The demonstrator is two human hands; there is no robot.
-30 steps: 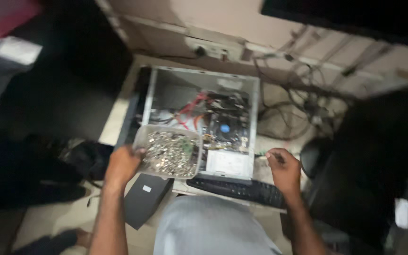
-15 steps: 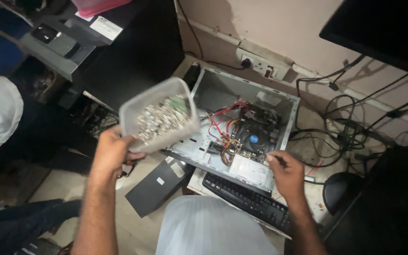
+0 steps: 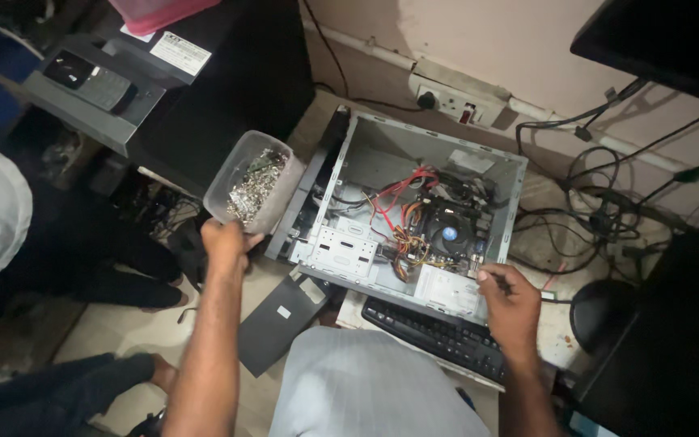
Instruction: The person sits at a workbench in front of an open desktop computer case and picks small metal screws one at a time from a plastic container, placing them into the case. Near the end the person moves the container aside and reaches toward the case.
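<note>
The left hand (image 3: 224,239) grips a clear rectangular plastic tub of small metal screws and parts (image 3: 251,183) by its near short end, fingers curled round the rim. The tub is held in the air just left of an open grey metal computer case (image 3: 414,214), lying on its side on the floor. Its long axis runs from the hand up and away toward the top right, and it tilts so the open mouth faces up and somewhat rightward, the heap of bits lying along its lower side.

The right hand (image 3: 511,303) rests at the near right corner of the case, fingers folded inward with the thumb and forefinger pressed together; whether they pinch anything is too small to tell. Inside the case sit a round black cooling fan with a blue centre (image 3: 449,231) and a bundle of red and yellow wires (image 3: 402,202). A black keyboard (image 3: 438,336) lies just in front of the case, beside a flat dark panel (image 3: 281,320).
</note>
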